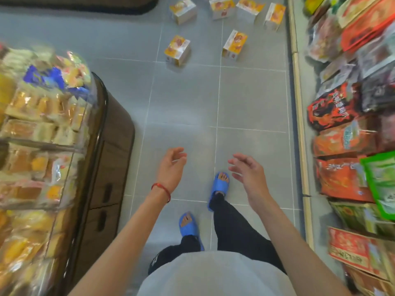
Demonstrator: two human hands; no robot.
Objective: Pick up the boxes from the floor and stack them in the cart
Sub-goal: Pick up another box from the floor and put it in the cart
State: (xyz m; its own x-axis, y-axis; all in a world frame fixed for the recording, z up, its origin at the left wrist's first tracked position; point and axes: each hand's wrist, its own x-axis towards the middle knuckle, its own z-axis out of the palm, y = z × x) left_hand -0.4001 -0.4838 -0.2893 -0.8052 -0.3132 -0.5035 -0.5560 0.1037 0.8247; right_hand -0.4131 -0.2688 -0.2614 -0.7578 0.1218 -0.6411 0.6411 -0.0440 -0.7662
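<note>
Several yellow-and-white boxes lie scattered on the grey tiled floor ahead. The two nearest are one box point(177, 50) at centre left and another box point(234, 45) to its right; more boxes point(222, 7) lie farther back. My left hand point(172, 167), with a red string at the wrist, hangs open over the floor and holds nothing. My right hand point(245, 171) is open too, fingers spread, empty. Both hands are well short of the boxes. No cart is in view.
A brown display counter point(111, 146) with packaged bread stands on the left. Shelves of snack bags point(346, 133) line the right side. My feet in blue slippers point(220, 184) stand on the tiled aisle point(181, 99) between them.
</note>
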